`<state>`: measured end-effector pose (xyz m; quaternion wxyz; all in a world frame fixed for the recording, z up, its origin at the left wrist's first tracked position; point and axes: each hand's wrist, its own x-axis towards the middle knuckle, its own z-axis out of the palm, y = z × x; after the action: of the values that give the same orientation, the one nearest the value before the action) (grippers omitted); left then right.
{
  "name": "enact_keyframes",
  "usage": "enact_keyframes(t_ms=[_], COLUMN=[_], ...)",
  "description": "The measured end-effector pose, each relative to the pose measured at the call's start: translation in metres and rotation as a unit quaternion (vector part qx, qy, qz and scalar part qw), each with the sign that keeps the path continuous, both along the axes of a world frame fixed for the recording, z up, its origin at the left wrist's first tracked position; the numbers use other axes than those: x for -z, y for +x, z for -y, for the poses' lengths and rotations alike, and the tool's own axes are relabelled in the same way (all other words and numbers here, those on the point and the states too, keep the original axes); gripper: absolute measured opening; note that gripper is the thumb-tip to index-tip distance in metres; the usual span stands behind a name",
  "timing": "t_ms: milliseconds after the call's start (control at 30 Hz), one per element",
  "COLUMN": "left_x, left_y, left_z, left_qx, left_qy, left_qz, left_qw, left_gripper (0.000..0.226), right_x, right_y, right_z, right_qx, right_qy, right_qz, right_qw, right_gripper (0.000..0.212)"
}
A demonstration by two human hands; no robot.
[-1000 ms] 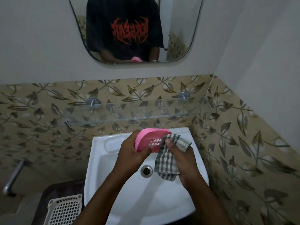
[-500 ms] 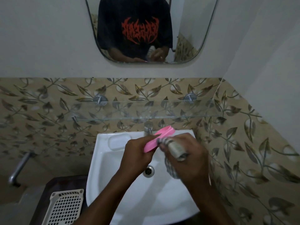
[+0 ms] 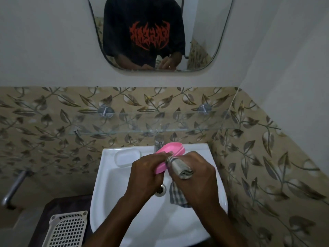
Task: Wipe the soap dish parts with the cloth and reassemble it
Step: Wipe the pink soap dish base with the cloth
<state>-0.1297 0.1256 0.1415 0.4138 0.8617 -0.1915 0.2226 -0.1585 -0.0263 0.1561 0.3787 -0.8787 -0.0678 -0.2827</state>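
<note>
Washbasin (image 3: 110,184) below, the left hand (image 3: 146,175) holds the tilted pink soap dish part (image 3: 171,148) in a closed grip; the right hand (image 3: 197,179) clutches the checked cloth (image 3: 181,169), bunched against it

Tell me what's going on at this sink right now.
A person stands at a white sink, cleaning a pink soap dish. The left hand grips the dish above the basin, just in front of the tap. The right hand holds a bunched checked cloth pressed against the dish's edge, with the cloth's loose end hanging below. Whether the dish is back together cannot be told.
</note>
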Motion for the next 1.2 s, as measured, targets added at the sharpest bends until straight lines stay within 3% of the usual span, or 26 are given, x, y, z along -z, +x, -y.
enact_keyframes(t_ms=[100, 200, 267, 333, 400, 467, 533, 600, 700, 767, 833, 900, 967, 1033, 1133, 1167, 1200], left_x=[0.003, 0.008, 0.012, 0.015, 0.014, 0.013, 0.013, 0.015, 0.016, 0.018, 0.017, 0.017, 0.017, 0.017, 0.02, 0.02, 0.021], left_y=[-0.001, -0.003, -0.004, -0.005, -0.007, -0.009, -0.008, -0.007, -0.003, -0.002, -0.001, -0.003, -0.006, -0.008, -0.01, -0.009, -0.008], left_z=[-0.004, -0.005, -0.006, -0.005, -0.004, -0.004, -0.005, -0.007, -0.01, -0.011, -0.011, -0.01, -0.01, -0.009, -0.006, -0.006, -0.006], left_qx=[0.019, 0.045, 0.075, 0.104, 0.121, 0.13, 0.139, 0.135, 0.116, 0.114, 0.121, 0.133, 0.145, 0.157, 0.152, 0.141, 0.126], left_qy=[-0.014, -0.086, -0.15, -0.202, -0.232, -0.236, -0.228, -0.227, -0.196, -0.166, -0.167, -0.187, -0.201, -0.231, -0.288, -0.286, -0.272], left_qz=[-0.004, -0.041, -0.059, -0.067, -0.079, -0.08, -0.079, -0.086, -0.08, -0.06, -0.056, -0.066, -0.073, -0.087, -0.121, -0.127, -0.13], left_qw=[1.0, 0.994, 0.984, 0.972, 0.962, 0.96, 0.961, 0.961, 0.97, 0.978, 0.977, 0.971, 0.966, 0.956, 0.938, 0.939, 0.945], left_gripper=[0.029, 0.022, 0.022, 0.021, 0.024, 0.029, 0.028, 0.022, 0.015, 0.015, 0.016, 0.014, 0.014, 0.014, 0.021, 0.021, 0.017], right_x=[-0.007, -0.014, -0.013, -0.01, -0.005, 0.004, 0.005, -0.001, -0.025, -0.031, -0.029, -0.024, -0.013, -0.003, 0.007, 0.008, 0.006], right_y=[0.018, 0.031, 0.032, 0.03, 0.028, 0.03, 0.03, 0.027, 0.014, 0.009, 0.014, 0.023, 0.03, 0.032, 0.028, 0.028, 0.027], right_z=[0.023, 0.036, 0.038, 0.039, 0.04, 0.04, 0.039, 0.041, 0.036, 0.032, 0.034, 0.044, 0.053, 0.054, 0.046, 0.044, 0.04], right_qx=[0.045, 0.054, 0.003, -0.059, -0.099, -0.099, -0.087, -0.054, -0.04, -0.073, -0.05, -0.018, -0.048, -0.108, -0.142, -0.141, -0.131], right_qy=[0.097, 0.237, 0.426, 0.586, 0.635, 0.638, 0.625, 0.54, 0.304, 0.169, 0.2, 0.271, 0.336, 0.431, 0.58, 0.609, 0.616], right_qz=[-0.041, -0.169, -0.273, -0.346, -0.383, -0.389, -0.379, -0.339, -0.212, -0.149, -0.173, -0.225, -0.28, -0.323, -0.371, -0.366, -0.354], right_qw=[0.993, 0.955, 0.862, 0.731, 0.663, 0.657, 0.677, 0.768, 0.928, 0.971, 0.963, 0.936, 0.898, 0.836, 0.711, 0.689, 0.691], right_gripper=[0.013, 0.007, 0.008, 0.023, 0.04, 0.048, 0.044, 0.027, 0.013, 0.02, 0.013, 0.009, 0.016, 0.032, 0.068, 0.071, 0.067])
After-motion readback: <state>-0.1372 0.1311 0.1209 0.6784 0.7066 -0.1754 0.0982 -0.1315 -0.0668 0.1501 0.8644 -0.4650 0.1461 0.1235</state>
